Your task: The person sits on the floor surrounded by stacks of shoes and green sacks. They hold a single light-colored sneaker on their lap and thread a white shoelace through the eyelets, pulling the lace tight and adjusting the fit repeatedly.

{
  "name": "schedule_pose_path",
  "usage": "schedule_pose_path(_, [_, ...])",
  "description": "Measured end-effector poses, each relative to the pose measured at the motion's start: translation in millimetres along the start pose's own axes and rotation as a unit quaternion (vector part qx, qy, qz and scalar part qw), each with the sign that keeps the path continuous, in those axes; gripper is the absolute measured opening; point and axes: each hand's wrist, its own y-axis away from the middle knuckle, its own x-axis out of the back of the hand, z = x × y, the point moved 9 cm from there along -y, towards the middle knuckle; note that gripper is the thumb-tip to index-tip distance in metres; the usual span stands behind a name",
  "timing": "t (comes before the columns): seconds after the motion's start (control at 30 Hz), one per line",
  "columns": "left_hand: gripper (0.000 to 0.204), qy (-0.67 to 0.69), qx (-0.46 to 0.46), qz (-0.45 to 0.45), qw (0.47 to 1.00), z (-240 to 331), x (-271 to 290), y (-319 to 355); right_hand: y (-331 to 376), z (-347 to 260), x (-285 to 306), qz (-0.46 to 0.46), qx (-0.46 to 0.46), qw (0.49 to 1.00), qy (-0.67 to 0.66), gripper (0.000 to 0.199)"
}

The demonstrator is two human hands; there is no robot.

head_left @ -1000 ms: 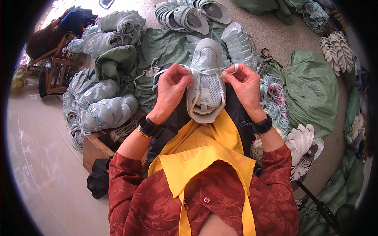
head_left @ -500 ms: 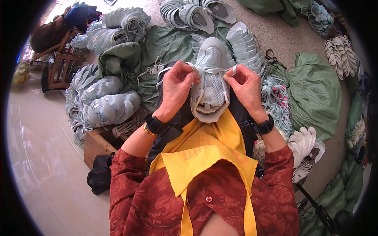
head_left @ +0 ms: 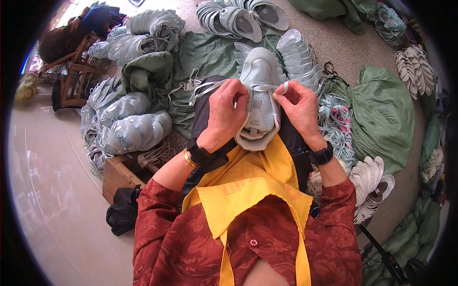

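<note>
A pale grey mesh shoe upper lies between my hands, its toe pointing away from me and its heel opening toward my yellow apron. A white shoelace crosses near its toe end. My left hand is closed at the left edge of the upper, fingers curled in, with a loop of lace trailing out to its left. On the other side, my right hand pinches the lace's other end between thumb and forefinger. The left fingertips are partly hidden.
Nested stacks of pale uppers lie to the left, with another stack beyond my right hand. Green cloth and a heap of laces are at right. A wooden box stands at lower left, a wooden chair farther off.
My left hand has moved in toward the upper and turned, its fingers now curled over. The right hand stays nearly in place with its lace end.
</note>
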Motion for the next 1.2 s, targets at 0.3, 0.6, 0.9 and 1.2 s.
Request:
schedule_pose_path(0.3, [0.019,0.137,0.163,-0.011,0.977,-37.6,-5.3,4.5,0.3,-4.7,10.3,0.061,0.003,0.996,0.066,0.017])
schedule_pose_path(0.6, [0.016,0.079,0.074,0.044,0.993,-14.0,0.5,7.8,10.4,-45.8,2.5,0.035,0.130,0.981,0.140,0.019])
schedule_pose_path(0.9, [0.011,0.040,0.013,0.049,0.998,-1.6,2.4,6.9,0.8,-48.9,-2.3,-0.006,0.106,0.976,0.188,0.013])
schedule_pose_path(1.2, [0.011,-0.035,-0.037,0.002,0.999,3.4,-3.0,7.1,7.9,-47.4,2.1,0.024,0.100,0.979,0.179,0.014])
